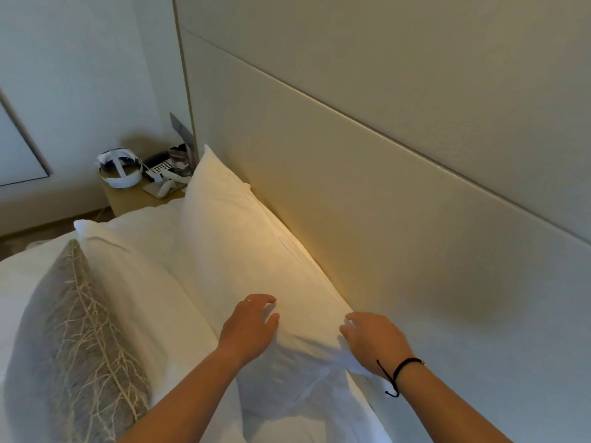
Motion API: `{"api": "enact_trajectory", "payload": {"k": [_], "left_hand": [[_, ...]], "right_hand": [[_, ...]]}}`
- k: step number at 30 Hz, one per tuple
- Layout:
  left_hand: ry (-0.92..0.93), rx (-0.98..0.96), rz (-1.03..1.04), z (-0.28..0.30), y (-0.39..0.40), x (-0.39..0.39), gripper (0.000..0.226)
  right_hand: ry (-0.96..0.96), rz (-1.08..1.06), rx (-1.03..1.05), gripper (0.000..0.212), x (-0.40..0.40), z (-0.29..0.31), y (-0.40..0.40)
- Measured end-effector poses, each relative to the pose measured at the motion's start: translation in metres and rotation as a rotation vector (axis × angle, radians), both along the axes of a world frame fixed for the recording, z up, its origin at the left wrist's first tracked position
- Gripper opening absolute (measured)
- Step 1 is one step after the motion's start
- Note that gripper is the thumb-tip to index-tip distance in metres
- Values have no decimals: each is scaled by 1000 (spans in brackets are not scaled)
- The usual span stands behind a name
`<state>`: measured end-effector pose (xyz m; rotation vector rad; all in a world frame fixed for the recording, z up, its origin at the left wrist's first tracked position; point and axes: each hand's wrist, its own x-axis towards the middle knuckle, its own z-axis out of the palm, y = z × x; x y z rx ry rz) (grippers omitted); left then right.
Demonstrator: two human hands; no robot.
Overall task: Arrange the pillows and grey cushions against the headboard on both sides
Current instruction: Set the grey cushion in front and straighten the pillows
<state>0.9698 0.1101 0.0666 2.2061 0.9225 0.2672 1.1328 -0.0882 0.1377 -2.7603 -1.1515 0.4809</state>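
1. A person's left hand lay on the near end of a white pillow, fingers spread and relaxed, a ring on one finger.
2. The right hand rested at the same pillow's near corner, fingers loosely bent over the fabric; whether it pinched the cloth could not be told. A black cord bracelet circled that wrist.
3. The pillow leaned lengthwise against the beige headboard.
4. A second white pillow stood just in front of it, touching.
5. A grey cushion with a pale branching pattern stood upright against that second pillow, on the bed.
6. A bedside counter beyond held a white headset and a remote.
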Motion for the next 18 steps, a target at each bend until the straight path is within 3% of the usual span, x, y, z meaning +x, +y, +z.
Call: {"api": "enact_trajectory", "payload": {"k": [5, 9, 18], "left_hand": [[44, 77, 27, 6, 32, 8, 30], [136, 254, -31, 19, 73, 23, 33], [612, 807, -418, 55, 167, 123, 66]], "right_hand": [[45, 65, 7, 37, 7, -9, 50], [112, 69, -16, 41, 18, -13, 92], [281, 16, 44, 85, 33, -41, 151]]}}
